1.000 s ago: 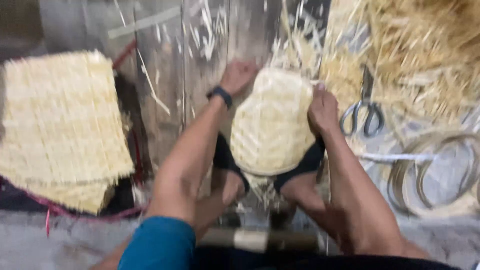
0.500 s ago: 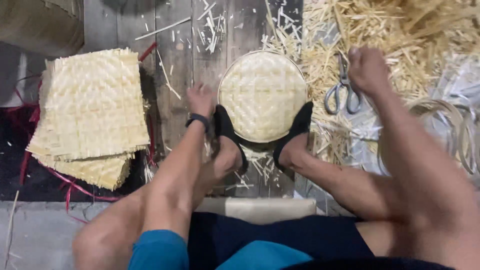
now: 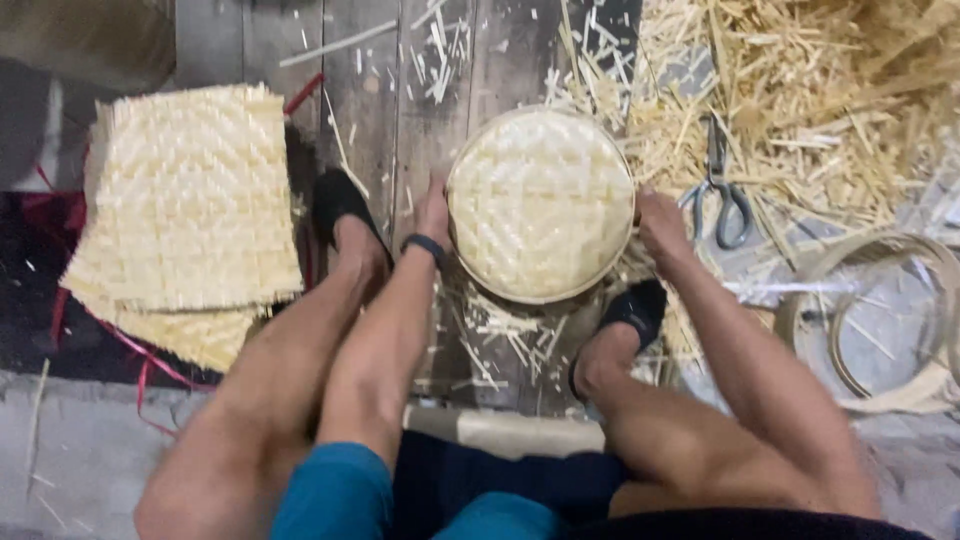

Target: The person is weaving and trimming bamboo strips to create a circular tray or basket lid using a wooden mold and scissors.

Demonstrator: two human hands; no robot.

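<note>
Change since half a second ago: right hand (image 3: 662, 222) has left the scissors (image 3: 722, 190) and come back to the woven tray (image 3: 540, 205). Both hands now clasp its rim, left hand (image 3: 435, 212) on the opposite side, so it reads as shaping or seating the rim. Tray sits upper centre on the plank floor (image 3: 420, 110), between both feet: round, pale, tight weave, hooped edge. Stack of woven mats (image 3: 185, 215) at left.
</note>
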